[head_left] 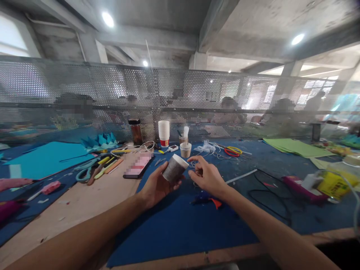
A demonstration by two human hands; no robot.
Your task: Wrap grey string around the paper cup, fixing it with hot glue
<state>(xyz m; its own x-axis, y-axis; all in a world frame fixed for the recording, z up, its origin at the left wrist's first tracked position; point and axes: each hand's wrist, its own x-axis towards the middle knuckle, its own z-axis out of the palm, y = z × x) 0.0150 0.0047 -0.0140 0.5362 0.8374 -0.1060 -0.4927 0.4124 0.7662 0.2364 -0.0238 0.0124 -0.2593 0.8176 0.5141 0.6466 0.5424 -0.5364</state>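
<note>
My left hand (156, 184) is wrapped round a grey paper cup (174, 168) with a white rim, tilted so its mouth points up and right. Close to that rim hovers my right hand (206, 175), its index finger and thumb apart and the other fingers bent. Nothing shows between them; whether a fingertip touches the cup I cannot tell. Just behind stands a small paper cup (185, 150) with white content, and another cup (183, 140) holding tools is partly hidden by it. Under my right wrist lies a dark blue tool with an orange tip (216, 203).
A stack of white cups (164, 131) and a brown bottle (136, 132) stand by the perforated screen (174, 93). Left are a phone (139, 164), pliers (86, 171) and blue sheets (50, 157). Right are scissors (234, 150), a black cable (270, 195) and green sheets (298, 147).
</note>
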